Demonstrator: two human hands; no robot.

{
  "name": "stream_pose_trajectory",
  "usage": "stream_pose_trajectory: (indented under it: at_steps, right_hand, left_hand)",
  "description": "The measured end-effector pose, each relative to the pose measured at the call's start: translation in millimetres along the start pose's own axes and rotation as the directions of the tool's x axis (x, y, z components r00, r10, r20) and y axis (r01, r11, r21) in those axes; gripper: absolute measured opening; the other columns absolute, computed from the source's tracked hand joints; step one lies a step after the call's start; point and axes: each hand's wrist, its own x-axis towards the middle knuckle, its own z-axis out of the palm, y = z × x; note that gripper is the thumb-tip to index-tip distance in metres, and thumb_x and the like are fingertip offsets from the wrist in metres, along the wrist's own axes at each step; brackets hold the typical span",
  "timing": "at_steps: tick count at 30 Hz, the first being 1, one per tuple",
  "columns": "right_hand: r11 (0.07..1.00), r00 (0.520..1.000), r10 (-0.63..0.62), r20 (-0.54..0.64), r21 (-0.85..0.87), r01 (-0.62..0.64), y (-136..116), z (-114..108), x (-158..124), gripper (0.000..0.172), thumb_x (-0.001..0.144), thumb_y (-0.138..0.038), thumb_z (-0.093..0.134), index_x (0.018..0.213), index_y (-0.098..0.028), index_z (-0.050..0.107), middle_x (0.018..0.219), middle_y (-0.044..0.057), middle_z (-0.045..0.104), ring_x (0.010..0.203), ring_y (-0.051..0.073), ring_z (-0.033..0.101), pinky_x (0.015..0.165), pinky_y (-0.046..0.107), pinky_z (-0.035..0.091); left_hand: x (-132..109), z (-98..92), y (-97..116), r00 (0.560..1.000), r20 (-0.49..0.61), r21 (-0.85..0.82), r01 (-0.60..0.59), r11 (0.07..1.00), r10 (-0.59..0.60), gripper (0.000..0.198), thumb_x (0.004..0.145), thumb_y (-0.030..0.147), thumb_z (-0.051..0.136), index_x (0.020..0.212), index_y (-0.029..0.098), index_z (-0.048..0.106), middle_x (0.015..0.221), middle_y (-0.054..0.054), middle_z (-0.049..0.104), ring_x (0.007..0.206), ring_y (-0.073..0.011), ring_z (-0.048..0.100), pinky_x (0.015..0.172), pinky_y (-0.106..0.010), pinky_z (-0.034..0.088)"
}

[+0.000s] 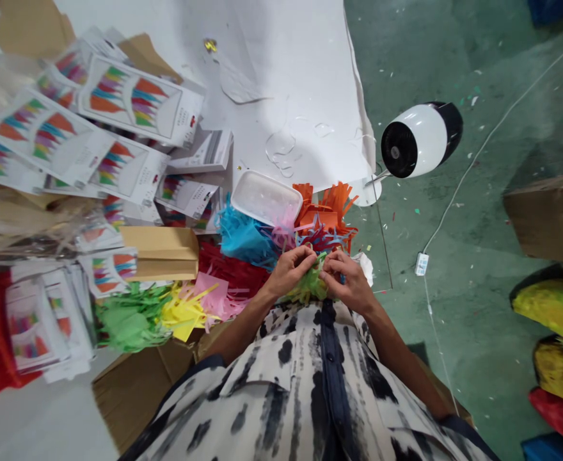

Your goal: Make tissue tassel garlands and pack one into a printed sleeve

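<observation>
left hand point(290, 271) and right hand point(347, 278) pinch a light-green fringed bundle point(312, 283), seemingly part gathered, while orange fringe point(324, 219) at twelve o'clock and blue fringe point(244, 239) at ten lie loose, apparently unworked.

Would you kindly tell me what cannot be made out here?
- Head view: part of the light-green fringe, covered by the fingers.
- Head view: small print on the white boxes, too small and blurred.
- Head view: the rest of the upper blue thing, cut off by the top edge.
</observation>
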Motion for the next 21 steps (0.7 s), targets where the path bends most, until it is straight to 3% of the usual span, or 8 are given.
stream_pose_trajectory:
  at_steps: [12, 21]
  right_hand:
    - [1.0, 0.999, 0.031, -0.006, -0.004, -0.031, 0.6, 0.6, -0.9, 0.021, 0.095, -0.024, 0.063, 0.075, -0.022, 0.058, 0.093, 0.004, 0.059, 0.081, 0.017, 0.057, 0.071, 0.032, 0.044]
    - [0.999, 0.999, 0.038, 0.009, 0.002, -0.038, 2.3, 0.9, -1.4, 0.02, 0.094, -0.023, 0.062, 0.075, -0.022, 0.058, 0.092, 0.003, 0.058, 0.081, 0.017, 0.057, 0.073, 0.032, 0.044]
  left_hand:
    - [-1.7, 1.2, 2.9, 1.0, 0.0, 0.027, 0.006, 1.0, -0.006, 0.042, 0.096, 0.058, 0.062, 0.087, 0.017, 0.062, 0.081, -0.001, 0.061, 0.073, -0.0133, 0.053, 0.067, -0.025, 0.042]
    - [-1.5, 0.1, 2.5, 0.999, 0.027, 0.033, 0.021, 0.999, -0.022, 0.043, 0.097, 0.058, 0.06, 0.085, 0.017, 0.059, 0.075, 0.002, 0.052, 0.066, -0.0111, 0.042, 0.06, -0.024, 0.035]
